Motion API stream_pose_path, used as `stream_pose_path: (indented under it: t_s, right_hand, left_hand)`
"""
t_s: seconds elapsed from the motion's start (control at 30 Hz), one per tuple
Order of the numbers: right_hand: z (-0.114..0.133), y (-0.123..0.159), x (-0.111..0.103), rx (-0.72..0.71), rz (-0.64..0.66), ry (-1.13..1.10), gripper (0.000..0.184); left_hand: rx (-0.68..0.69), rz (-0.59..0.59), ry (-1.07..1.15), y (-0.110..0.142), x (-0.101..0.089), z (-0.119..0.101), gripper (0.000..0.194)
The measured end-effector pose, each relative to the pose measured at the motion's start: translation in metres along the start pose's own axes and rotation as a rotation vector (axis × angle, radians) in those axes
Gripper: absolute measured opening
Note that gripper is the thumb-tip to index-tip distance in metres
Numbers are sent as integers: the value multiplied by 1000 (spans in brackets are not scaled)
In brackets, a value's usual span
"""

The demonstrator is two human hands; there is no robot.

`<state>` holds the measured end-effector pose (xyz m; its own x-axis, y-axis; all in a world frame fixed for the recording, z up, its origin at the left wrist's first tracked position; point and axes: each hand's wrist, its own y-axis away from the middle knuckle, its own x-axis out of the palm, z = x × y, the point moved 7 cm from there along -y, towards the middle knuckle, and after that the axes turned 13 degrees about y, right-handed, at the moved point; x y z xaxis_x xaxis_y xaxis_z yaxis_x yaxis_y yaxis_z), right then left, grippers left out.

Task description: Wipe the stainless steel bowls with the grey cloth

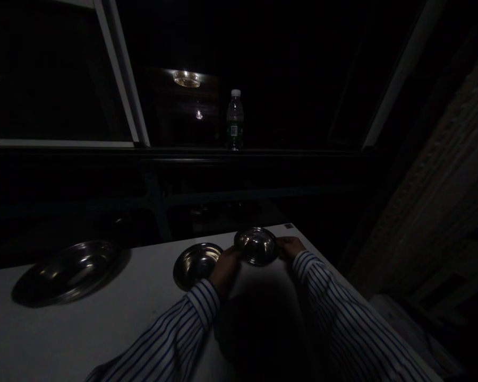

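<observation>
A small shiny metal bowl (256, 246) is held by its rim between my two hands, over the far right part of the white table. My left hand (225, 269) grips the left edge, its fingers closed and partly hidden in the dark. At the opposite edge, my right hand (290, 247) pinches the rim. Just left of my left hand sits a second metal bowl (195, 264), partly covered by that hand. Farther left lies a larger, wide metal basin (69, 271) on the table.
The white table (143, 313) ends at a back edge and a right edge. Beyond it, a plastic bottle (235, 124) with a green label stands on a window ledge (302, 154). A patterned curtain (434, 175) hangs at the right. The scene is very dark.
</observation>
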<state>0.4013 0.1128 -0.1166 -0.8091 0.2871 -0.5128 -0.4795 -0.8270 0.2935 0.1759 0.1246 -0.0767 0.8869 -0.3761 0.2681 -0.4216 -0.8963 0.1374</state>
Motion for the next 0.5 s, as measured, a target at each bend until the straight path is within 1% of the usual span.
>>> stream_pose_path:
  t_s: [0.1,0.2,0.3,0.5]
  right_hand:
    - [14,9,-6,-17,2,12,19]
    - [29,19,-5,-45,14,23,20]
    - [45,28,2,-81,32,34,21]
    - [74,42,24,-142,65,84,18]
  left_hand:
    - [-6,25,-2,4,-2,-13,24]
    - [25,-1,-13,10,-11,-26,26]
    - [63,-47,-30,16,-27,-37,24]
    - [114,-149,-54,28,-63,-56,23]
